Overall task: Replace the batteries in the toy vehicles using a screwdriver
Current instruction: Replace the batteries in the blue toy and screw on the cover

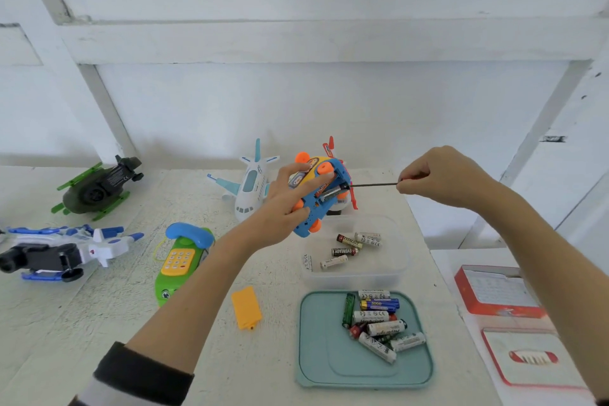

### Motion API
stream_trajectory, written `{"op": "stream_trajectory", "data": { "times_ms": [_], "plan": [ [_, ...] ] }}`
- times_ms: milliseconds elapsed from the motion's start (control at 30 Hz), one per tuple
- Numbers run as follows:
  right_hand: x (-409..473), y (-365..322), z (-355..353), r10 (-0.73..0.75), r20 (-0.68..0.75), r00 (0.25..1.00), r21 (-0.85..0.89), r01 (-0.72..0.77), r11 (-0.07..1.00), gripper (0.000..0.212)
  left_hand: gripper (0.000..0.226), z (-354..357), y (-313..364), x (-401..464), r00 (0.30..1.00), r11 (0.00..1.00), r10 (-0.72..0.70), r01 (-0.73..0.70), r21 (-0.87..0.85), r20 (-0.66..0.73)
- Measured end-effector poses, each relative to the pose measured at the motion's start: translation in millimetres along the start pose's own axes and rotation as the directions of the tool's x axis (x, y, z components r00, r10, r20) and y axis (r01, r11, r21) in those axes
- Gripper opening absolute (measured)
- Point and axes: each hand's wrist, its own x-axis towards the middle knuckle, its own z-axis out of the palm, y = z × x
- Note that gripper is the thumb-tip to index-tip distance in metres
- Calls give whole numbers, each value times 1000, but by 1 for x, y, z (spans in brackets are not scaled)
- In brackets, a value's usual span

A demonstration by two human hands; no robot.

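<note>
A green toy telephone (179, 260) with a blue handset lies at lower centre-left; a red box (494, 290) sits at the right edge.

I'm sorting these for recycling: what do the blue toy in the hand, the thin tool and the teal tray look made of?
The blue toy vehicle looks like glossy moulded plastic, in bright solid colours. The screwdriver shaft looks like dark metal: thin, straight, rigid; its handle is hidden in the right hand. The teal tray looks like matte plastic, though its soft sheen could be silicone.
</note>
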Motion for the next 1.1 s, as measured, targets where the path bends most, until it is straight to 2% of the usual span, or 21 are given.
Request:
{"op": "stream_trajectory", "data": {
  "times_ms": [67,167,400,633,700,900,1100],
  "plan": [
    [-2,3,4,-6,-46,999,-2,6,1000,33,68,0,2,1,1000,998,-21,20,-52,-18],
    [-3,3,10,-14,-83,996,-20,13,1000,28,70,2,4,2,999,999,-23,22,-40,-31],
    [-4,5,5,24,49,999,-68,-21,997,23,75,3,1,3,1000,998,-29,29,63,-2],
    [0,0,10,5,3,1000,-114,-5,994,20,69,2,3,7,999,995,-34,32,91,19],
    [1,-2,15,-7,-25,1000,-88,5,996,20,72,1,4,8,999,998,-47,46,36,19],
    [3,-9,29,-66,-239,969,55,81,995,20,69,-3,12,2,993,937,-99,70,-342,-69],
    [7,-17,35,-106,-323,941,49,128,991,22,70,-3,18,-1,986,891,-119,54,-451,-116]
  ]
}}
